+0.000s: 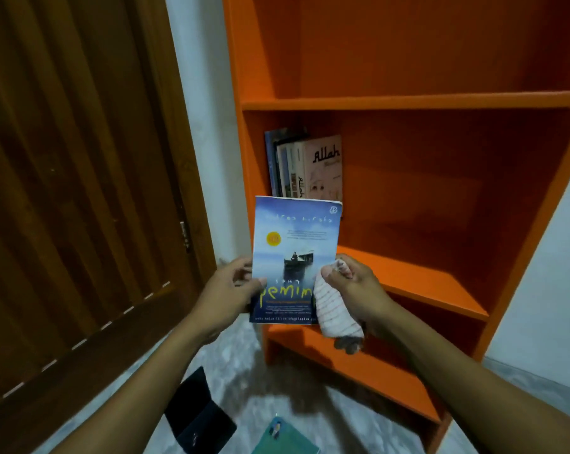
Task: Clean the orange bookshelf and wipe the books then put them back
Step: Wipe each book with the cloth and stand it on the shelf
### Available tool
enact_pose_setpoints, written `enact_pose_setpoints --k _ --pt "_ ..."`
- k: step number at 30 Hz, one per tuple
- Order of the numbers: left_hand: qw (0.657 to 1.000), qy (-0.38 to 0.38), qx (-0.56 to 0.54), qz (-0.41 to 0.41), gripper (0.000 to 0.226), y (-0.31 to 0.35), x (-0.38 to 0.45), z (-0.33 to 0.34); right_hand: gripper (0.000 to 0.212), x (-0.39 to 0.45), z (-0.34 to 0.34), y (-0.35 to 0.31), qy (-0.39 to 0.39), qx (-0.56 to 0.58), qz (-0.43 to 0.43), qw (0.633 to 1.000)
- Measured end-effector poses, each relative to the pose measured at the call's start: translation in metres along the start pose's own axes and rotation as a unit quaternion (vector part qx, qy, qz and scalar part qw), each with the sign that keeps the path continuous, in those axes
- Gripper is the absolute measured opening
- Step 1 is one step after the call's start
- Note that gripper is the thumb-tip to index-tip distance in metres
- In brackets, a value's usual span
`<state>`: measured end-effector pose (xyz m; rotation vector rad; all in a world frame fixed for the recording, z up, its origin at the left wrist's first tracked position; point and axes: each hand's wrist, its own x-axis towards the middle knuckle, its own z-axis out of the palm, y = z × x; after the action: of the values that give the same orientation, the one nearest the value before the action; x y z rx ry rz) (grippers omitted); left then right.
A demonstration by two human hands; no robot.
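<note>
An orange bookshelf (pixel 408 103) fills the right half of the view. Several books (pixel 304 165) stand upright at the left end of its middle shelf. In front of it I hold a blue paperback (pixel 293 244) upright, cover facing me. My left hand (pixel 226 290) grips its lower left edge, thumb on the cover. My right hand (pixel 355 290) holds a bunched white striped cloth (pixel 334 309) against the book's lower right corner.
A brown wooden door (pixel 80 191) stands at the left, with a strip of white wall (pixel 208 126) beside the shelf. On the grey floor below lie a dark book (pixel 198 417) and a teal book (pixel 283 437). White wall shows at the right edge.
</note>
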<state>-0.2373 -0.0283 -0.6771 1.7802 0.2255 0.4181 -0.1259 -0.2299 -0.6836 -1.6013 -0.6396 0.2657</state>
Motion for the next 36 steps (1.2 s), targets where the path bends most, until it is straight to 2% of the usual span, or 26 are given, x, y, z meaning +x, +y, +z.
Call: enact_pose_setpoints --k 3,7,10,12,14,16,18,20,22,24,27,32,36 --pt "1.000 0.010 0.014 -0.007 0.011 0.012 0.030 0.005 0.017 0.024 -0.021 -0.019 0.028 -0.005 -0.015 0.999" --pt "0.999 0.031 0.026 0.022 0.016 0.020 0.082 0.027 0.006 0.054 -0.041 -0.038 0.115 0.001 -0.030 0.993" --pt "0.996 0.058 0.039 0.050 0.016 0.019 0.120 0.055 0.014 0.069 -0.056 -0.042 0.169 -0.024 -0.022 0.985" --pt "0.992 0.084 0.057 0.077 0.027 0.021 0.144 0.075 0.014 0.076 -0.066 -0.042 0.188 -0.036 -0.011 0.981" --pt "0.988 0.109 0.063 0.089 0.036 0.024 0.165 0.094 0.008 0.080 -0.075 -0.040 0.188 -0.040 0.001 0.981" --pt "0.984 0.138 0.078 0.077 0.039 0.023 0.184 0.111 0.014 0.083 -0.082 -0.035 0.187 -0.044 0.017 0.981" --pt "0.976 0.175 0.116 0.066 0.031 0.019 0.201 0.126 0.023 0.086 -0.087 -0.028 0.186 -0.043 0.029 0.981" --pt "0.965 0.208 0.149 0.052 0.012 0.013 0.212 0.137 0.024 0.090 -0.092 -0.020 0.191 -0.041 0.036 0.980" --pt "0.957 0.232 0.172 0.035 0.022 0.004 0.219 0.145 0.023 0.091 -0.095 -0.017 0.190 -0.039 0.037 0.980" --pt "0.953 0.242 0.184 0.010 0.033 -0.003 0.218 0.152 0.030 0.092 -0.097 -0.013 0.186 -0.040 0.032 0.981" --pt "0.948 0.256 0.189 -0.008 0.037 -0.008 0.218 0.161 0.037 0.093 -0.096 -0.012 0.178 -0.034 0.024 0.983" --pt "0.934 0.277 0.221 -0.049 0.036 -0.007 0.224 0.157 0.029 0.090 -0.099 -0.011 0.171 -0.025 0.034 0.984" --pt "0.938 0.259 0.230 -0.023 0.034 -0.010 0.217 0.145 0.015 0.082 -0.097 -0.015 0.172 0.001 0.049 0.984"
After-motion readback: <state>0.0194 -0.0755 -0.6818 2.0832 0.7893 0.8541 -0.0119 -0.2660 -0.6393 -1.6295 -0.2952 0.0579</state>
